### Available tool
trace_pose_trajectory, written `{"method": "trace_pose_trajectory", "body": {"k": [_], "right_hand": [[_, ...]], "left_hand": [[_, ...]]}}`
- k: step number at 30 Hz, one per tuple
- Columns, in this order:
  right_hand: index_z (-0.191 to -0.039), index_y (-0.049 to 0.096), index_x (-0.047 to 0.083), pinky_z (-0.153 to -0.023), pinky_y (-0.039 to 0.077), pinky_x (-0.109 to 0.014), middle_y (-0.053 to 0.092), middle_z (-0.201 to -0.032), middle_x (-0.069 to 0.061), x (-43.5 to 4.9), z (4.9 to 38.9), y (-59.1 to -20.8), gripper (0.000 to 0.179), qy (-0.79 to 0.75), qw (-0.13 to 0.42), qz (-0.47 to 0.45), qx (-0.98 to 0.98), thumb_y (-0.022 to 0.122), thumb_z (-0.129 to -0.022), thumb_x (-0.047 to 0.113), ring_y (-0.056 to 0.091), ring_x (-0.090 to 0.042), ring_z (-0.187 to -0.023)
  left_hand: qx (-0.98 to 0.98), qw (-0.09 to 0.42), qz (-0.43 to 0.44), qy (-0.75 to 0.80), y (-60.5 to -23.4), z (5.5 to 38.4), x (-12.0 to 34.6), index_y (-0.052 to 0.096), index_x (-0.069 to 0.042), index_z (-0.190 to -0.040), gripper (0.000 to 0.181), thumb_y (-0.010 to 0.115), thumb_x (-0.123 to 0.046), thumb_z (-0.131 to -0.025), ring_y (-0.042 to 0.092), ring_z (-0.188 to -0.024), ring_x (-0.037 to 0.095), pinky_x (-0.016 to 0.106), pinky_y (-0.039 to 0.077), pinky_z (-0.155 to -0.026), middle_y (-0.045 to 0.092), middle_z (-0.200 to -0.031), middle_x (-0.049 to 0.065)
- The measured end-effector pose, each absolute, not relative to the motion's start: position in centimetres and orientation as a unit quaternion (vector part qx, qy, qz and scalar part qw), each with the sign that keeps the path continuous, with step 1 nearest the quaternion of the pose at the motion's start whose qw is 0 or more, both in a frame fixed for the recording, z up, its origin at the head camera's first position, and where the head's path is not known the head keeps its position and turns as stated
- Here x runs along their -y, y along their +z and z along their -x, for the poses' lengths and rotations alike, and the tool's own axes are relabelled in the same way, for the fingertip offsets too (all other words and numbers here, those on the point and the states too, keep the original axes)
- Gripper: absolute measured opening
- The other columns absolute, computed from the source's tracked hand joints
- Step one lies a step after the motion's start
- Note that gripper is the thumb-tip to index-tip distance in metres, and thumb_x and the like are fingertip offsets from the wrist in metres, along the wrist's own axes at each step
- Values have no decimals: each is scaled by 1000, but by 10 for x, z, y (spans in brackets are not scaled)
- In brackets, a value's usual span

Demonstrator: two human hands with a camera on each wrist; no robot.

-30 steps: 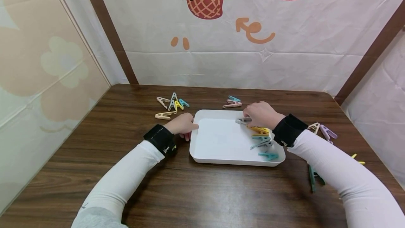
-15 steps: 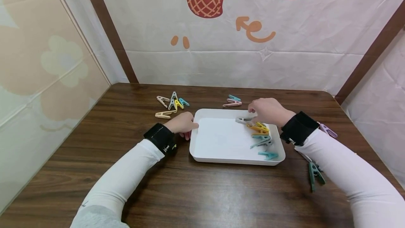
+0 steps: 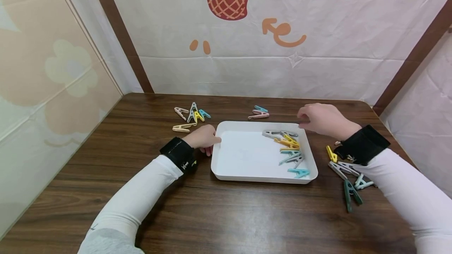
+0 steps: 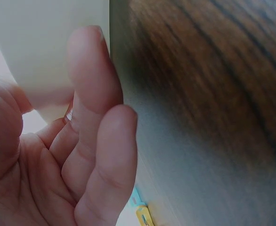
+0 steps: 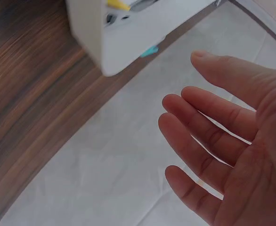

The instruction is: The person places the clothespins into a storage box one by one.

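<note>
A white rectangular tray lies on the wooden table with several plastic clothespins along its right side. Among these are a grey clothespin, yellow ones and a turquoise clothespin. At the tray's left rim, my left hand pinches the edge, thumb on top and fingers against the outer wall; the left wrist view shows the fingers beside the pale tray side. My right hand hovers past the tray's back right corner. In the right wrist view its fingers are spread and hold nothing.
Several clothespins cluster on the table at the back left, including a cream one. A pink clothespin and a blue one lie behind the tray. Right of it are yellow, grey and dark green clothespins, partly under the right forearm.
My right hand has let go of a grey clothespin inside the tray and moved right, out past the rim, uncovering the clothespins there. My left hand and the tray have stayed in place.
</note>
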State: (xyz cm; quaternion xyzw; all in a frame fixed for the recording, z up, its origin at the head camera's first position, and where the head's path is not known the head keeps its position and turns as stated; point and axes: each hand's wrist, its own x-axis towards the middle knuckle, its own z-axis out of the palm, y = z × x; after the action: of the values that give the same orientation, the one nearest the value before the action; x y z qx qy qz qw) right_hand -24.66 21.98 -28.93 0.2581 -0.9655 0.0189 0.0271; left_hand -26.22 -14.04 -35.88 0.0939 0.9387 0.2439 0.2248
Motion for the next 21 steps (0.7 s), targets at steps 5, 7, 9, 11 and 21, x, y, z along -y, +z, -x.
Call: {"method": "trace_pose_trajectory", "body": {"k": [5,7,9,11,21], "right_hand": [[-105,69,4,-71,50,-46,70,-100,-12,-244,238,-286,28,25,23,-233,972,76,-84,20,65,-28,-86],[-106,69,3,-71,50,-47,70,-99,-13,-254,236,-288,29,27,14,-222,974,76,-84,20,65,-28,-86],[-106,68,1,-70,50,-48,69,-100,-15,-264,235,-290,31,30,-3,-211,977,76,-83,20,64,-29,-85],[-108,67,-1,-71,50,-50,68,-100,-16,-273,233,-293,33,33,-21,-200,979,76,-83,19,64,-30,-86],[-112,64,-6,-76,49,-55,62,-105,-25,-317,234,-319,35,14,-80,-177,981,67,-78,-10,59,-44,-99]], "left_hand": [[-939,227,-90,241,-358,262,140,61,-2,-81,24,53,-18,-97,61,-47,13,25,47,-47,64,-57,6],[-939,227,-90,241,-358,262,140,61,-2,-80,24,53,-17,-97,61,-47,14,25,47,-46,64,-57,6],[-939,227,-90,240,-358,262,140,61,-2,-80,24,53,-17,-97,61,-47,14,24,47,-46,64,-57,6],[-940,227,-91,240,-358,262,140,61,-2,-79,24,53,-17,-97,61,-46,13,24,46,-46,64,-56,6],[-938,228,-94,243,-357,260,139,60,-2,-81,24,52,-17,-97,61,-47,13,24,47,-47,64,-57,6]]}}
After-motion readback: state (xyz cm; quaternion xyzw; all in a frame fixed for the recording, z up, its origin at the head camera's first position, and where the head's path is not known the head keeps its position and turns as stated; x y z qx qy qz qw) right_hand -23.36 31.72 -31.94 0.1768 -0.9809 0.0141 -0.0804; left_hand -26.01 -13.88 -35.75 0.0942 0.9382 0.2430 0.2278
